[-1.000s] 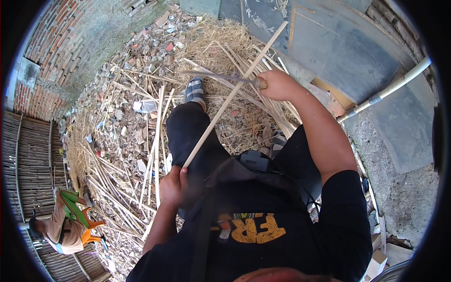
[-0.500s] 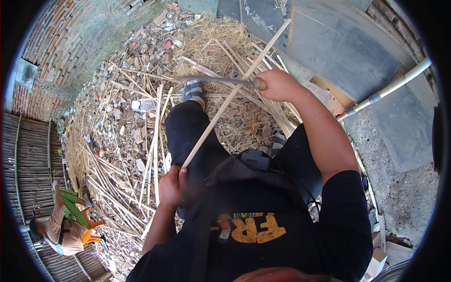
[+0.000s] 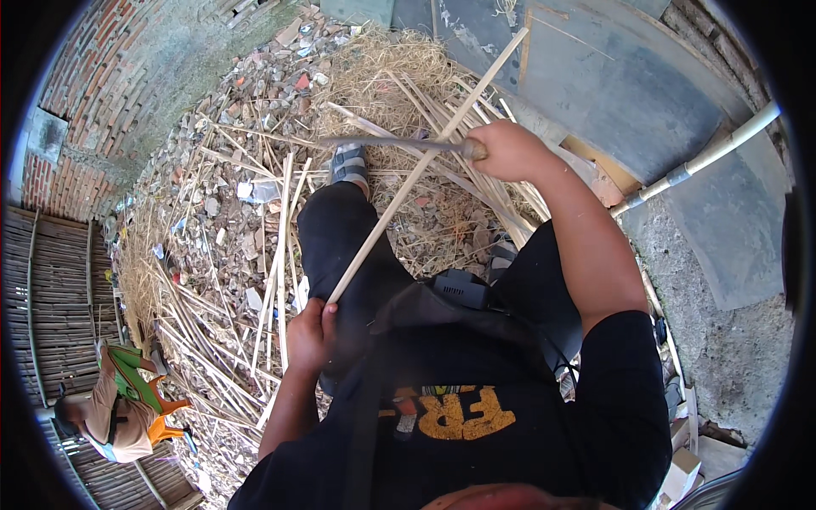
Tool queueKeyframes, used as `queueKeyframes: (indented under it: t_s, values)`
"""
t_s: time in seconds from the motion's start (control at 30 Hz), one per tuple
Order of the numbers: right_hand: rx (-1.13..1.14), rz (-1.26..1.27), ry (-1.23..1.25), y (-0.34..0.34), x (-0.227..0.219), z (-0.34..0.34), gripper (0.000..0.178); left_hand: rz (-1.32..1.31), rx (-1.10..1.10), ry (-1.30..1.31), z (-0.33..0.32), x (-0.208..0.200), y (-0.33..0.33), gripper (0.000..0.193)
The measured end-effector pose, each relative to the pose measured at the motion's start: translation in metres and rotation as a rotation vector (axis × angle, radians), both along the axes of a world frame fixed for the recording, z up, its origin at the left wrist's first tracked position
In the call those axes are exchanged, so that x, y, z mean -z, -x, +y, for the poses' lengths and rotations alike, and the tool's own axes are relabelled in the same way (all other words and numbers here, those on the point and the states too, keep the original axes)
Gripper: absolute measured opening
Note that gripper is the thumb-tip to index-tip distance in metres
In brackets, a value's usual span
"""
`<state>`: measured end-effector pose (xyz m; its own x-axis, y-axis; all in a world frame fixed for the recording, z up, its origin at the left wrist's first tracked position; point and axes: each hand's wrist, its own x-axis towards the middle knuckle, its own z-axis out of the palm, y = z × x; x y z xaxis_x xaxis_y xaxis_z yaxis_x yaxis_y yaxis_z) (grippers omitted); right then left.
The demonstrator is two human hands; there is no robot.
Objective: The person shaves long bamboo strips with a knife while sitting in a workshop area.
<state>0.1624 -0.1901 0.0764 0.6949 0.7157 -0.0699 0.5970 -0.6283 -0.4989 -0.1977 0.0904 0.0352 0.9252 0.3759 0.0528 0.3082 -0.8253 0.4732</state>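
Observation:
My left hand (image 3: 310,342) is closed around the near end of a long, pale bamboo strip (image 3: 395,204), by my left thigh. From there the strip slants up and away to the right. My right hand (image 3: 513,153) grips the handle of a machete (image 3: 387,142), its thin dark blade pointing left. The blade crosses the strip near its upper half, close to the handle, and seems to touch it. Beneath the blade's outer part is my sandalled left foot (image 3: 348,164).
Loose bamboo strips (image 3: 283,263) lie over rubble to the left, with more by my right hand. Wood shavings (image 3: 387,76) are heaped ahead. A pale pole (image 3: 722,153) and grey sheets (image 3: 620,76) lie at right. A person (image 3: 115,416) sits on an orange chair at far left.
My right hand and the machete have shifted slightly to the right along the bamboo strip. My left hand keeps its place. The seated person's arm has moved a little.

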Motion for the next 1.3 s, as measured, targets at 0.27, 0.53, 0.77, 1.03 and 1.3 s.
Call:
queueKeyframes:
  t_s: [0.27, 0.53, 0.77, 1.03, 1.3]
  values:
    - [0.058, 0.059, -0.084, -0.017, 0.002, -0.009, 0.031, -0.07, -0.023, -0.063, -0.001, 0.011, 0.001, 0.026]
    - [-0.099, -0.029, 0.028, 0.018, -0.006, 0.013, 0.019, 0.025, -0.02, -0.039, 0.0, -0.002, 0.0, 0.027]
    - [0.087, 0.046, -0.083, -0.027, 0.027, -0.005, 0.024, -0.047, 0.002, -0.071, -0.005, 0.002, -0.005, 0.025]
    - [-0.081, -0.053, 0.053, 0.023, -0.016, 0.015, 0.022, -0.022, -0.024, -0.059, 0.0, 0.005, 0.003, 0.025]
    - [0.112, -0.024, -0.097, -0.022, 0.007, -0.007, 0.033, -0.091, -0.028, -0.064, -0.006, 0.005, -0.004, 0.023]
